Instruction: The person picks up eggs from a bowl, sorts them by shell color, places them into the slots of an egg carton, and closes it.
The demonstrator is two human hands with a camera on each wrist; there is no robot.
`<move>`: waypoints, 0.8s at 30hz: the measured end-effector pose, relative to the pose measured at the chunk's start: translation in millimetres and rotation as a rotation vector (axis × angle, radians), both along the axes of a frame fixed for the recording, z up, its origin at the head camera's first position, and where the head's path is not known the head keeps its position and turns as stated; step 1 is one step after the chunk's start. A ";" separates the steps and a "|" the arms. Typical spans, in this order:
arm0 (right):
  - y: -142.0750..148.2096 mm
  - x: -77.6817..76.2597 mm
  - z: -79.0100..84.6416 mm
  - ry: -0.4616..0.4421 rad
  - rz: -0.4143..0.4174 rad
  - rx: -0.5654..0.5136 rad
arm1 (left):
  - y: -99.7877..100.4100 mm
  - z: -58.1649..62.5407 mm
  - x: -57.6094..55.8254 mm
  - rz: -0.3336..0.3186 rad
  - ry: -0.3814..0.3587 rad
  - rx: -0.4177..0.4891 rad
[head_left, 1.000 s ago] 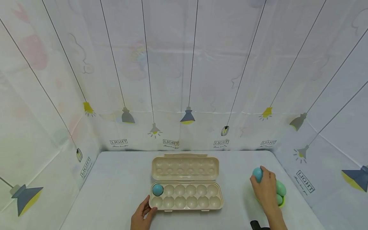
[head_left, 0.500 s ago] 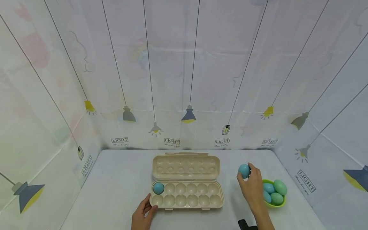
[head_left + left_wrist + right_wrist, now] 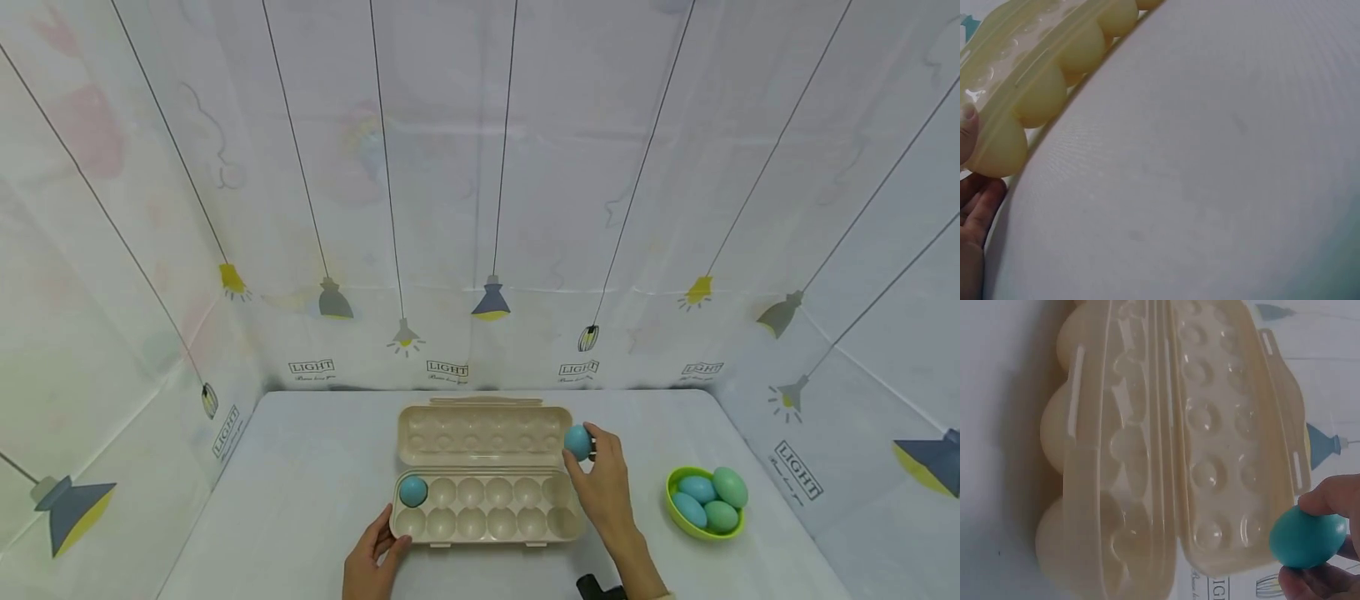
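Observation:
My right hand pinches a blue egg between thumb and fingers, above the right end of the open beige egg carton. In the right wrist view the held egg shows up close, beside the carton's lid. At the carton's front left corner, my left hand grips the edge, thumb in front and fingers around the side. One blue egg sits in the back left cup. The left wrist view shows the thumb against the carton wall.
A green bowl with several blue and green eggs stands to the right. The white table is backed by a printed curtain on three sides. A black strap or device shows by the right wrist.
My right hand has carried the blue egg leftward, from over the bowl to the carton's right end. The bowl has come into full view. The left hand stays on the carton.

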State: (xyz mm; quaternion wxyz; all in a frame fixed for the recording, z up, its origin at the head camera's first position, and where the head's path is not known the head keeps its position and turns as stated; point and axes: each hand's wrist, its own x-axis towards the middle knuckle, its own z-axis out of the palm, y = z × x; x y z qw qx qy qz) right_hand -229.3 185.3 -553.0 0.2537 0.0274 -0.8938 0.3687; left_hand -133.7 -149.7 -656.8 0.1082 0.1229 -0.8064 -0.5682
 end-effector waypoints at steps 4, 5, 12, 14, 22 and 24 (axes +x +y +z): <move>-19.0 1.1 -1.2 -0.025 0.053 -0.047 | -0.2 -1.1 0.3 0.006 0.012 -0.005; -23.7 1.6 -1.3 -0.043 0.063 -0.056 | -0.6 -1.6 0.0 0.003 0.011 -0.007; -55.1 4.0 -11.3 -0.081 0.147 -0.036 | -1.8 -2.3 -0.5 -0.003 -0.015 0.003; -65.3 4.4 -16.6 -0.030 0.175 -0.009 | -1.9 -1.5 -0.2 -0.003 -0.015 0.001; -103.6 7.8 -33.2 0.074 0.301 0.036 | -1.4 0.6 0.8 -0.001 -0.010 0.015; -111.2 8.9 -34.9 0.068 0.327 0.021 | -0.9 0.2 0.7 0.001 -0.007 0.026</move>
